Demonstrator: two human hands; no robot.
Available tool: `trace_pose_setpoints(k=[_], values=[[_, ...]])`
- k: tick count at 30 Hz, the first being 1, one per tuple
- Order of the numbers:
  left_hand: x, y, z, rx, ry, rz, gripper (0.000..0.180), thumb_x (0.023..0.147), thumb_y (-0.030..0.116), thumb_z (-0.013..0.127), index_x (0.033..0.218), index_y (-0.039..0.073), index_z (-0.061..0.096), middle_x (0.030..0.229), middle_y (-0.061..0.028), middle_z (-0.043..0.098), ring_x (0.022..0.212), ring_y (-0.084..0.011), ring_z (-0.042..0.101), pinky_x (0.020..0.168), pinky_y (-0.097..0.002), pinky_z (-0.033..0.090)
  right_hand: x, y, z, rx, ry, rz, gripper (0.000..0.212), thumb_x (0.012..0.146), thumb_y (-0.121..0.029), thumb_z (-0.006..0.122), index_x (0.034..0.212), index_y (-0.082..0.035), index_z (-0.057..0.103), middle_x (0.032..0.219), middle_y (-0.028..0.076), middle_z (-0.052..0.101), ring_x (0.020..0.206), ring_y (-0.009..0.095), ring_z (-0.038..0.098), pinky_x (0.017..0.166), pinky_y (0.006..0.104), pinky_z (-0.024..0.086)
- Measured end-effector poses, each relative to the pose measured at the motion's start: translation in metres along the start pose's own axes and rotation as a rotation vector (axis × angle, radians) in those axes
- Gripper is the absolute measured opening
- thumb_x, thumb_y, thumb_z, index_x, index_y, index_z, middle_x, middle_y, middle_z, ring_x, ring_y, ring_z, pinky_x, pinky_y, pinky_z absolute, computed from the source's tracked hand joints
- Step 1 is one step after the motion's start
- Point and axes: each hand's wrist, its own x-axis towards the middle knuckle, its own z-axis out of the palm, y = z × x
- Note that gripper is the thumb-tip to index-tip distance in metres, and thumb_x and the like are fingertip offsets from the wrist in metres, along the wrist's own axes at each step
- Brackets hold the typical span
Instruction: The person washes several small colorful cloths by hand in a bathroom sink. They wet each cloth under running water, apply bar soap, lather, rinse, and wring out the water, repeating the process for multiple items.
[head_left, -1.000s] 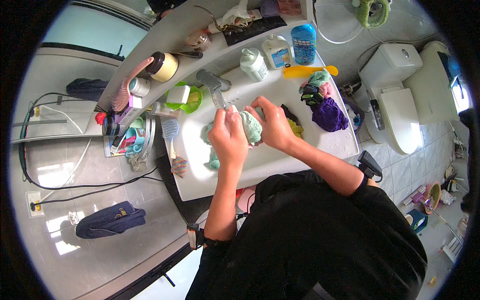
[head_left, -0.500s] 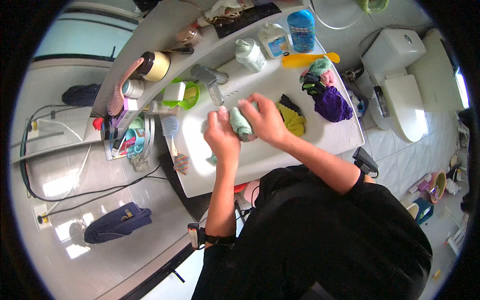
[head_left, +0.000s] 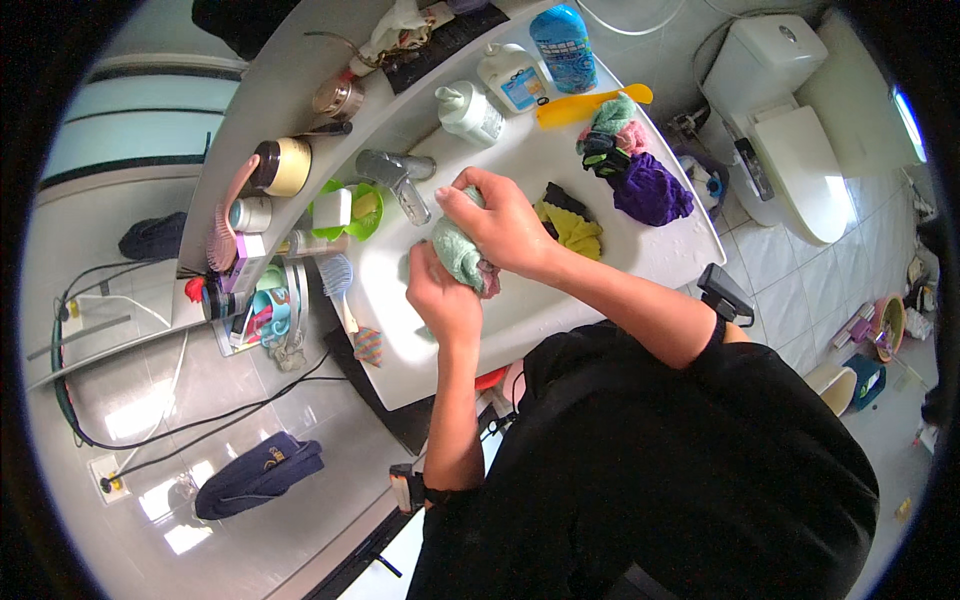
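Observation:
A bunched light-green cloth (head_left: 457,252) with a pinkish-grey part at its lower end is held above the white sink (head_left: 385,375). My left hand (head_left: 440,300) is closed on its lower left side. My right hand (head_left: 508,228) grips it from the upper right, its thumb lying across the top. Just behind the hands is the grey faucet (head_left: 402,188). To the right, a yellow and black cloth (head_left: 574,230) lies in the basin. On the sink's right rim rest a purple cloth (head_left: 650,190) and a small heap of green, pink and black cloths (head_left: 612,125).
Along the back edge stand a white pump bottle (head_left: 470,113), another white bottle (head_left: 513,75) and a blue bottle (head_left: 563,48), beside an orange-yellow flat tool (head_left: 592,104). A green dish (head_left: 367,208) and a brush (head_left: 339,285) are at the left. A toilet (head_left: 800,165) stands far right.
The right hand has shifted across the cloth, its thumb now on top, and more of the cloth shows between the hands. The whole view has shifted slightly.

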Motion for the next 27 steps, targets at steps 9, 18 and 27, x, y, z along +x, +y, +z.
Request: trace_pose_setpoints(k=[9,18,27], values=[[0.004,-0.005,-0.006,-0.153,0.005,-0.062,0.016,0.095,0.014,0.055,0.084,0.003,0.053,0.081,0.0001,0.053,0.076,-0.0076,0.049,0.067,-0.0236,0.043,-0.019,-0.016,-0.003,0.123,-0.192,0.316,0.032,0.093,-0.029,0.058,0.1,0.002,0.061,0.069,0.021,0.066,0.058,0.03,0.069,0.062,0.0414,0.054],[0.01,0.006,-0.011,-0.028,0.008,0.03,0.024,0.1,0.018,0.052,0.083,0.002,0.052,0.077,0.0002,0.052,0.069,-0.0078,0.045,0.06,-0.0276,0.04,-0.028,-0.018,-0.013,-0.022,-0.193,0.45,0.036,0.09,-0.032,0.058,0.095,0.004,0.062,0.075,0.026,0.066,0.077,0.038,0.07,0.074,0.0474,0.053],[-0.009,0.014,0.017,-0.083,0.014,0.037,0.026,0.097,0.019,0.054,0.081,-0.001,0.05,0.072,-0.006,0.053,0.07,-0.0139,0.05,0.064,-0.0315,0.043,-0.002,-0.009,-0.026,-0.189,0.039,0.307,0.035,0.089,-0.032,0.061,0.093,0.003,0.065,0.081,0.028,0.065,0.083,0.042,0.067,0.076,0.0468,0.052]])
